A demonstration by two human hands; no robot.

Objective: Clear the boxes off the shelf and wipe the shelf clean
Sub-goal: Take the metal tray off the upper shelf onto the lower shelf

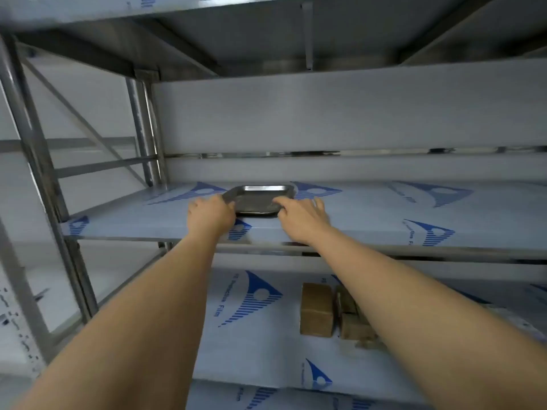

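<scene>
**Upper shelf holds a tray; boxes sit one level down**

At frame centre, the left hand and right hand each pinch an edge of the metal tray on the shelf. Cardboard boxes rest on the lower shelf, lower centre-right. No cloth visible; wiping appears outstanding.

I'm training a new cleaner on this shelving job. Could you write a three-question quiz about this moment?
1. True or false: both hands are at the metal tray.
2. Where do the brown boxes sit? A) beside the tray B) on the shelf below C) on the floor
3. What covers the tray's shelf?

Key: 1 true, left hand and right hand at its near corners; 2 B; 3 white film with blue logos.
</scene>
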